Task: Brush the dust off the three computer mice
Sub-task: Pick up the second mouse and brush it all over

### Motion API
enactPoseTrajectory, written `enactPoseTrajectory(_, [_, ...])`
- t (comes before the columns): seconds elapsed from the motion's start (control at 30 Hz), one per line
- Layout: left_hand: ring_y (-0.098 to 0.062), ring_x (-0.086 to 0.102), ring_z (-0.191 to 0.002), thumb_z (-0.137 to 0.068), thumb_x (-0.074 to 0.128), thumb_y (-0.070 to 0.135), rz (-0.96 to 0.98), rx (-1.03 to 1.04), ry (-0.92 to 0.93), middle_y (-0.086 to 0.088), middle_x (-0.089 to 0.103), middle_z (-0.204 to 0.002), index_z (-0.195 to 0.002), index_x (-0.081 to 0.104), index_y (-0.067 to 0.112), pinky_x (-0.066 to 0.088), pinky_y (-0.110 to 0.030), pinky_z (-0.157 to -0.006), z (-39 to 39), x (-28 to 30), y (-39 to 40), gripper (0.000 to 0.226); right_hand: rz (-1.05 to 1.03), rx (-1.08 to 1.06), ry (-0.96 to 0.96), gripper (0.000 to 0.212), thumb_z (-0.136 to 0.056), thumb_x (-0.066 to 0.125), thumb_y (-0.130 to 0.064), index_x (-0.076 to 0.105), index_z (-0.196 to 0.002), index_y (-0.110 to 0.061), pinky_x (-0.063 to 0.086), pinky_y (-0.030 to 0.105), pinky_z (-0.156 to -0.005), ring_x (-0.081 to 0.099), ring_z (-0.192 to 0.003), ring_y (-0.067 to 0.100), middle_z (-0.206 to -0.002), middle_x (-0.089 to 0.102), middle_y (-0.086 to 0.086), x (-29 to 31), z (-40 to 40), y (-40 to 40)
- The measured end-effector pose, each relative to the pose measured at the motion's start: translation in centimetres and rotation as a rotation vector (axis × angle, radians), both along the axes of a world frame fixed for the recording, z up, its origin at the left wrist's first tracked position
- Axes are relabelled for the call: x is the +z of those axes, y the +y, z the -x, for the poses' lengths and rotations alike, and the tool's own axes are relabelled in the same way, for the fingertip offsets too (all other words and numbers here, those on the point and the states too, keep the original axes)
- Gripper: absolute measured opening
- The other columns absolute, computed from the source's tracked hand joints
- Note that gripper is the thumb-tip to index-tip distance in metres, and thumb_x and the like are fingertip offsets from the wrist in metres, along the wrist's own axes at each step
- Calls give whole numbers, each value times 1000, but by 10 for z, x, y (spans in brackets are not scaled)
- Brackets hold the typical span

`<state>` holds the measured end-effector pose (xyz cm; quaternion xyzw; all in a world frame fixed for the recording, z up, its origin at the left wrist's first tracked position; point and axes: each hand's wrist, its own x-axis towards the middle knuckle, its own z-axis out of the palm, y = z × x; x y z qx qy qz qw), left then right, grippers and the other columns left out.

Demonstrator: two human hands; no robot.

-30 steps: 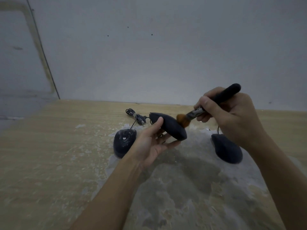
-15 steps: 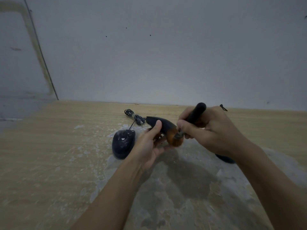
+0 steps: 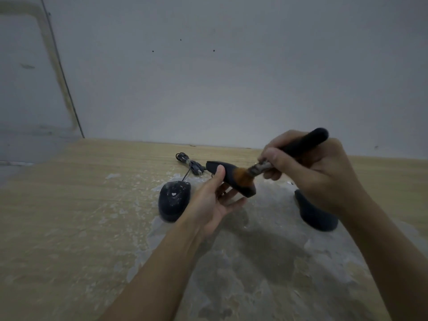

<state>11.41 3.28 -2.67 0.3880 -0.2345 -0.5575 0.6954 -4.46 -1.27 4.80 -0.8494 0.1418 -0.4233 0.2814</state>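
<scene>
left hand (image 3: 209, 200) cradles middle mouse (image 3: 231, 178) above table (image 3: 69, 216), thumb on top. right hand (image 3: 310, 172) clenched round brush (image 3: 273, 163), bristles touching mouse's right flank. mouse's long axis runs far-left to near-right; brush lies crosswise. other mice: left mouse (image 3: 173, 200), right mouse (image 3: 317, 214) on table.
</scene>
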Motion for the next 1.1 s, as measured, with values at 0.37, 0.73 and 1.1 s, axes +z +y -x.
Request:
enactPoseTrajectory(0.37, [-28,59,-109,-76,51,33,48,-97,103,-14,63,-118,-113,58,9,47,-46,-88,-2,-10,3,44,-127,24,-33,15,-87,56,-14,65,-81,-3,55,23,-59,67,-61,17,-68,67,12,7,13,-9])
enactPoseTrajectory(0.73, [-21,68,-87,-78,50,37,81,-183,77,-7,73,-99,-89,77,16,48,-37,-82,3,-12,3,36,-201,-86,-235,9,-84,60,-14,65,-85,-7,60,31,-69,71,-70,20,-79,71,6,-9,1,-17])
enactPoseTrajectory(1.1, [-25,63,-95,-78,51,39,43,-88,36,-8,74,-96,-91,76,16,46,-36,-85,2,-12,4,36,-122,-156,-275,8,-86,61,-12,66,-87,-5,60,33,-69,71,-69,23,-78,70,12,-14,-5,-15])
